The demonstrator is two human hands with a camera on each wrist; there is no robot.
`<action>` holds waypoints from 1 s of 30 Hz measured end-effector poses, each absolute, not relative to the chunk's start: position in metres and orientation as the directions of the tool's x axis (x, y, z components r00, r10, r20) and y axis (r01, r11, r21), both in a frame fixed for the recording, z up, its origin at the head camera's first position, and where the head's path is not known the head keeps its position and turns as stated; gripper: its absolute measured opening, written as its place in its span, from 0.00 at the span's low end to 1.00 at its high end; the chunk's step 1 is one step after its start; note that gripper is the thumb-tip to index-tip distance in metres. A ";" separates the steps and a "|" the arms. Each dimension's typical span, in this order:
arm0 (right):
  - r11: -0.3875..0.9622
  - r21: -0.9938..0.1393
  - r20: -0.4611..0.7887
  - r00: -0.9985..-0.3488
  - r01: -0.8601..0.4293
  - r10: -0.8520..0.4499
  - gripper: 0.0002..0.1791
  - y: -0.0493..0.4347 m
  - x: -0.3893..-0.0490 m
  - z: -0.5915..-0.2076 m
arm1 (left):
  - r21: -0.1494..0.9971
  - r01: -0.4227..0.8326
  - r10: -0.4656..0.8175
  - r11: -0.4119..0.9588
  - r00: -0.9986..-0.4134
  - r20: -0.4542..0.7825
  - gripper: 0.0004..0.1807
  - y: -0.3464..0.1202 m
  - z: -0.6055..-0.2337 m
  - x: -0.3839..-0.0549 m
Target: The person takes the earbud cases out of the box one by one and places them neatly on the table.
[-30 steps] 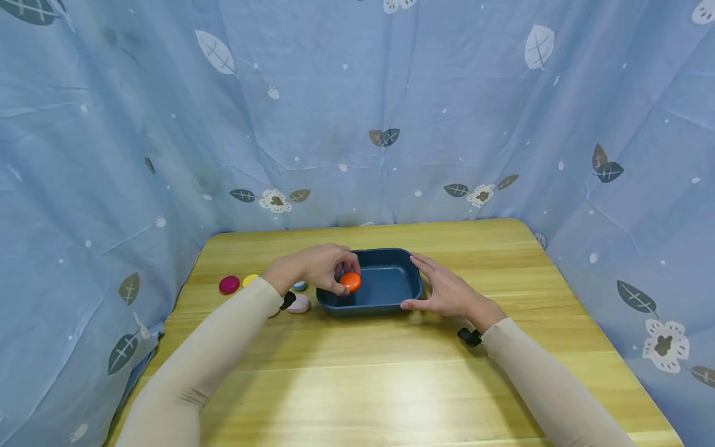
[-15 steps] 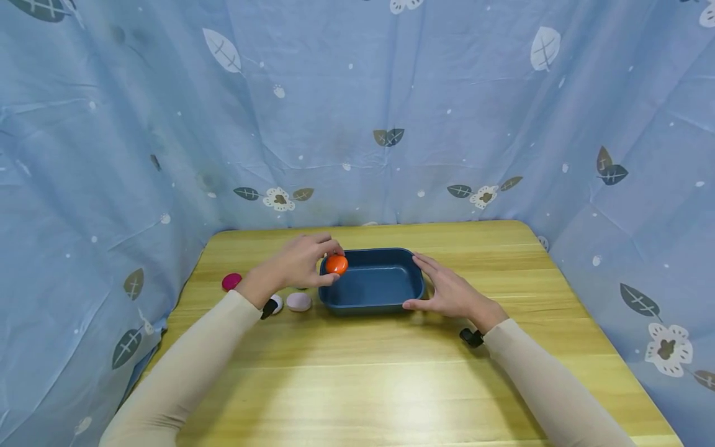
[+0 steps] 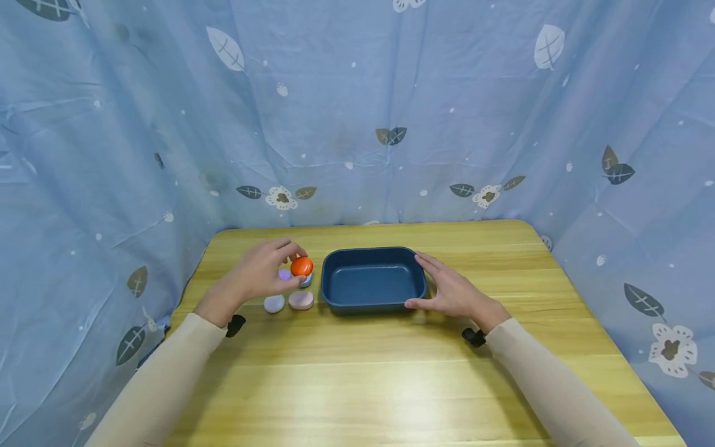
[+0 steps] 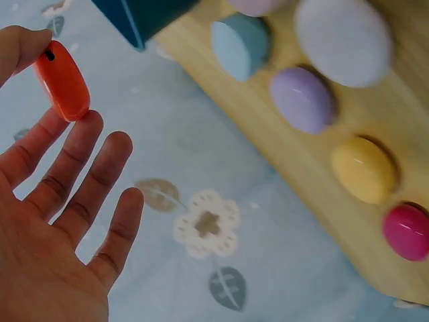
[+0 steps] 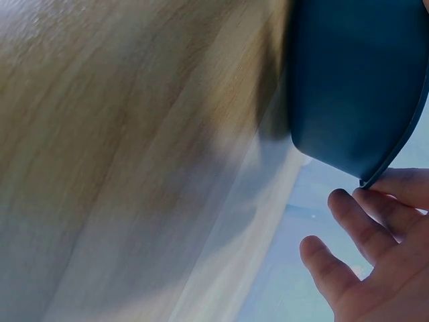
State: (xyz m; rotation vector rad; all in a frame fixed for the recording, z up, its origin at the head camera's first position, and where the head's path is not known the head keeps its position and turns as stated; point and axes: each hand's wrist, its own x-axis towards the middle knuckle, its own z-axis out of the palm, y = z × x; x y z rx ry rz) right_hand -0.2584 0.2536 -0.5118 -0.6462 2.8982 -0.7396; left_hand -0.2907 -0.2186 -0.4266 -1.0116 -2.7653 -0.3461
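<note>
My left hand (image 3: 259,271) pinches a glossy orange rounded disc (image 3: 301,266) between thumb and fingertips. It holds the disc left of the dark blue rectangular tub (image 3: 373,308), above a light blue disc (image 3: 306,281). In the left wrist view the orange disc (image 4: 64,82) is edge-on, with a small black slot; the other fingers spread loosely. At the tub's right end my right hand (image 3: 455,292) lies with fingers extended, the thumb at the near corner and fingertips at the far one. The right wrist view shows fingers (image 5: 402,188) touching the tub's rim.
Near the left hand lie a purple disc (image 3: 285,274), a white disc (image 3: 274,303) and a pale pink oval (image 3: 301,300). The left wrist view also shows a yellow disc (image 4: 364,170) and a magenta disc (image 4: 407,232). A patterned blue curtain (image 3: 346,112) surrounds the wooden table (image 3: 357,372).
My left hand has carried the orange disc leftward, from over the tub to beside it. The tub's left end and more discs now show. My right hand stays at the tub.
</note>
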 end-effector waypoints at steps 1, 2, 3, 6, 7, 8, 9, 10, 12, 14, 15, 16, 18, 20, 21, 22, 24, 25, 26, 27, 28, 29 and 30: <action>0.795 -0.474 0.024 -0.908 -0.379 -0.418 0.71 0.254 -0.258 -0.511 | 0.157 0.642 0.602 0.750 -0.762 0.239 0.22 -0.223 -0.428 -0.289; 0.795 -0.473 0.023 -0.908 -0.379 -0.418 0.71 0.254 -0.258 -0.511 | 0.158 0.632 0.593 0.759 -0.771 0.232 0.22 -0.228 -0.429 -0.288; 0.796 -0.472 0.023 -0.908 -0.379 -0.418 0.71 0.254 -0.259 -0.511 | 0.158 0.620 0.583 0.769 -0.781 0.223 0.21 -0.233 -0.431 -0.286; 0.797 -0.468 0.022 -0.907 -0.381 -0.421 0.71 0.254 -0.258 -0.511 | 0.165 0.586 0.556 0.793 -0.808 0.197 0.21 -0.247 -0.436 -0.282; 0.798 -0.466 0.020 -0.907 -0.381 -0.421 0.71 0.254 -0.259 -0.512 | 0.170 0.577 0.548 0.798 -0.814 0.190 0.21 -0.252 -0.437 -0.281; 0.800 -0.464 0.019 -0.907 -0.381 -0.421 0.71 0.254 -0.259 -0.512 | 0.177 0.567 0.540 0.805 -0.822 0.182 0.20 -0.257 -0.440 -0.279; 0.800 -0.462 0.019 -0.907 -0.381 -0.421 0.71 0.254 -0.259 -0.513 | 0.185 0.560 0.533 0.808 -0.828 0.176 0.20 -0.262 -0.443 -0.278; 0.801 -0.462 0.017 -0.907 -0.380 -0.421 0.71 0.254 -0.258 -0.512 | 0.190 0.550 0.524 0.814 -0.835 0.170 0.20 -0.268 -0.445 -0.277; 0.801 -0.464 0.018 -0.908 -0.379 -0.419 0.71 0.254 -0.258 -0.512 | 0.196 0.527 0.505 0.827 -0.849 0.153 0.20 -0.278 -0.451 -0.275; 0.800 -0.465 0.021 -0.909 -0.378 -0.417 0.71 0.254 -0.257 -0.512 | 0.202 0.501 0.484 0.841 -0.865 0.131 0.20 -0.287 -0.457 -0.272; 0.800 -0.465 0.023 -0.909 -0.379 -0.417 0.70 0.254 -0.257 -0.512 | 0.205 0.487 0.472 0.849 -0.873 0.122 0.21 -0.291 -0.459 -0.271; 0.800 -0.465 0.023 -0.909 -0.379 -0.417 0.70 0.254 -0.257 -0.511 | 0.204 0.474 0.461 0.856 -0.880 0.112 0.21 -0.295 -0.462 -0.270; 0.800 -0.465 0.024 -0.909 -0.379 -0.416 0.70 0.254 -0.257 -0.511 | 0.207 0.455 0.444 0.866 -0.891 0.098 0.22 -0.302 -0.466 -0.267; 0.800 -0.466 0.024 -0.909 -0.378 -0.416 0.70 0.253 -0.257 -0.511 | 0.209 0.444 0.435 0.871 -0.896 0.087 0.23 -0.309 -0.469 -0.266; 0.798 -0.469 0.024 -0.909 -0.378 -0.416 0.70 0.253 -0.257 -0.511 | 0.207 0.439 0.433 0.874 -0.898 0.080 0.23 -0.312 -0.471 -0.265; 0.798 -0.470 0.025 -0.909 -0.379 -0.417 0.70 0.253 -0.257 -0.511 | 0.205 0.434 0.429 0.877 -0.900 0.072 0.22 -0.315 -0.473 -0.264; 0.797 -0.468 0.028 -0.908 -0.381 -0.417 0.70 0.253 -0.257 -0.511 | 0.204 0.418 0.418 0.885 -0.907 0.047 0.23 -0.320 -0.477 -0.264; 0.797 -0.469 0.029 -0.908 -0.381 -0.417 0.70 0.253 -0.257 -0.511 | 0.202 0.407 0.409 0.891 -0.912 0.031 0.23 -0.323 -0.479 -0.264; 0.797 -0.469 0.030 -0.908 -0.381 -0.417 0.70 0.253 -0.258 -0.511 | 0.200 0.393 0.399 0.898 -0.917 0.012 0.23 -0.325 -0.481 -0.264; 0.796 -0.471 0.030 -0.908 -0.381 -0.417 0.70 0.253 -0.257 -0.511 | 0.201 0.379 0.388 0.903 -0.922 -0.007 0.24 -0.327 -0.483 -0.263; 0.796 -0.471 0.030 -0.908 -0.380 -0.417 0.70 0.253 -0.257 -0.511 | 0.203 0.366 0.378 0.908 -0.925 -0.024 0.26 -0.330 -0.485 -0.264; 0.796 -0.472 0.029 -0.909 -0.380 -0.416 0.70 0.253 -0.258 -0.511 | 0.204 0.354 0.369 0.913 -0.928 -0.040 0.26 -0.331 -0.487 -0.264; 0.795 -0.473 0.029 -0.909 -0.379 -0.416 0.70 0.252 -0.257 -0.511 | 0.206 0.343 0.361 0.916 -0.931 -0.054 0.27 -0.333 -0.488 -0.264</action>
